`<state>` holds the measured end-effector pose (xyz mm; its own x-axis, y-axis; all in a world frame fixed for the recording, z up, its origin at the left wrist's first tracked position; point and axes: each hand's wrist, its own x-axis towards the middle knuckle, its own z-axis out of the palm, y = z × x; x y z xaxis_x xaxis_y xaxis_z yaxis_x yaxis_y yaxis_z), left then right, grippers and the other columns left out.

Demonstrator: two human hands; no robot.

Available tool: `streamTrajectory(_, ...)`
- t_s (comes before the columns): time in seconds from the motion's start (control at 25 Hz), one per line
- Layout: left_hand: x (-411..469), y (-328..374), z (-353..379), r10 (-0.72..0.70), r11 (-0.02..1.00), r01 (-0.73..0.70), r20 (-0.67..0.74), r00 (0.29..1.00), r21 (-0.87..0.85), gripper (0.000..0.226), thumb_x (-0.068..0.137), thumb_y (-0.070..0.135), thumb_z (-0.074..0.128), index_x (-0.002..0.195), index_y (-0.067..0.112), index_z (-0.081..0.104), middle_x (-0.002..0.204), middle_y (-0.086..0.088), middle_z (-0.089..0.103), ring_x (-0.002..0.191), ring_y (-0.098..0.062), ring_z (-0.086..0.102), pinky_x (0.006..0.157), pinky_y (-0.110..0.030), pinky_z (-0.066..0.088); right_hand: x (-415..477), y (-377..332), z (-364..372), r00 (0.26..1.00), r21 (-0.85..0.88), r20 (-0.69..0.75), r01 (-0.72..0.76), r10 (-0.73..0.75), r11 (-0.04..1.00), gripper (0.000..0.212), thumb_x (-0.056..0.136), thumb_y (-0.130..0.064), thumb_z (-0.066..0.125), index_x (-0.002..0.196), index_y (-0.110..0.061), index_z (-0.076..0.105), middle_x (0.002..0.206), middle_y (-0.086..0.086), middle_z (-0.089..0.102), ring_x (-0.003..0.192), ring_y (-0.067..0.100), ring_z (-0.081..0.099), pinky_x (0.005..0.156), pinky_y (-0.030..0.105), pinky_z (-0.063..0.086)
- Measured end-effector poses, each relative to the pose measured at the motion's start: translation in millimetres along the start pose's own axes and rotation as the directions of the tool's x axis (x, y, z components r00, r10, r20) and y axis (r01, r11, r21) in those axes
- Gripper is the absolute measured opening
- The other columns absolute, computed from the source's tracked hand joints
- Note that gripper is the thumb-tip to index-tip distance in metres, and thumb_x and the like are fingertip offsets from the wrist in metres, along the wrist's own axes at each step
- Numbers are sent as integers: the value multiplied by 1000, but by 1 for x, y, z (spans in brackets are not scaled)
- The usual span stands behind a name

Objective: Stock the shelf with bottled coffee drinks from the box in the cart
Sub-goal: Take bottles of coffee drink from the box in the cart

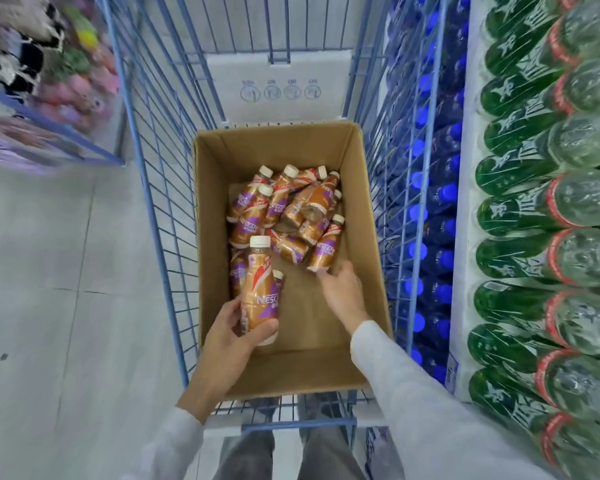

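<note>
An open cardboard box (355,216) sits inside a blue wire cart (160,209). Several gold-and-purple coffee bottles with white caps lie jumbled in its far half (293,206). My left hand (232,336) grips one coffee bottle (258,292) by its base, holding it upright over the near left part of the box. My right hand (342,294) reaches into the box with fingers extended, its fingertips touching the bottom end of another lying bottle (324,249).
To the right stand rows of blue-capped bottles (426,216) and green-labelled bottles with red bands (541,209) on shelving. A white carton (281,88) stands behind the box in the cart. A second blue cart with soft toys (49,98) stands at the left on grey floor.
</note>
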<state>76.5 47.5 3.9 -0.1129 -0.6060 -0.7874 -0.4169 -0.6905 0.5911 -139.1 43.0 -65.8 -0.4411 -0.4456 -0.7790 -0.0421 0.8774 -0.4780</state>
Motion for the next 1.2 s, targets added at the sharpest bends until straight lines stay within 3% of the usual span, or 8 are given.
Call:
streamTrajectory(0.08, -12, -4, -9, -20, 998, 17, -64, 998, -53, 67, 73, 47, 85, 132, 35, 54, 117, 12, 70, 101, -4, 70, 75, -16, 55, 40, -9, 27, 998, -15, -23, -57, 57, 998, 47, 89, -31, 68, 130, -16, 50, 131, 9, 59, 118, 32, 58, 94, 38, 45)
streamTrajectory(0.16, -18, -12, -16, -57, 993, 46, -96, 994, -112, 62, 72, 45, 86, 127, 37, 58, 112, 13, 73, 101, -7, 71, 77, -18, 55, 72, -14, 50, 984, -5, -44, -172, 172, 985, 81, 87, -29, 71, 152, -6, 28, 154, 17, 40, 138, 37, 44, 112, 44, 38)
streamTrajectory(0.24, -20, -23, -21, -88, 987, 73, -101, 991, -144, 60, 70, 46, 88, 123, 38, 61, 109, 15, 74, 99, -8, 72, 80, -24, 57, 95, -12, 69, 961, 13, -89, -263, 263, 965, 94, 88, -24, 72, 156, -2, 11, 162, 19, 20, 146, 37, 29, 119, 45, 28)
streamTrajectory(0.44, -24, -43, -28, -147, 973, 128, -86, 985, -193, 76, 51, 53, 93, 118, 33, 64, 106, 11, 76, 94, -7, 74, 75, -22, 57, 113, 8, 80, 948, -4, -163, -279, 274, 960, 82, 90, -17, 69, 152, -2, 16, 157, 19, 22, 142, 38, 32, 113, 40, 30)
streamTrajectory(0.68, -44, -29, -34, -56, 981, 53, -10, 998, -187, 67, 57, 45, 97, 114, 33, 63, 101, 18, 75, 89, -2, 72, 62, -16, 57, 55, 6, 49, 971, 146, -33, -231, 238, 962, 79, 90, -23, 73, 147, 0, 23, 148, 21, 39, 133, 38, 46, 112, 47, 39)
streamTrajectory(0.88, -87, 17, -43, 125, 975, -98, 131, 983, -197, 61, 69, 35, 89, 124, 23, 65, 110, 1, 77, 96, -18, 76, 67, -24, 60, -87, 0, 6, 999, 376, -7, -33, 39, 926, 43, 81, -29, 80, 107, -19, 48, 99, -1, 66, 96, 21, 67, 90, 44, 55)
streamTrajectory(1.0, -115, 47, -42, 255, 961, -219, 237, 938, -169, 58, 72, 35, 90, 123, 20, 65, 110, -1, 78, 98, -19, 76, 74, -29, 62, -181, 0, -19, 996, 474, -75, 82, -52, 877, 54, 80, -38, 79, 119, -24, 45, 103, -8, 67, 92, 10, 66, 77, 31, 49)
streamTrajectory(1.2, -173, 82, -16, 437, 896, -426, 436, 787, -129, 59, 65, 53, 88, 118, 35, 68, 112, 7, 77, 100, -13, 75, 78, -25, 58, -306, 21, -68, 947, 584, -303, 276, -110, 763, 68, 73, -42, 78, 129, -21, 45, 112, -4, 71, 96, 12, 71, 86, 30, 55)
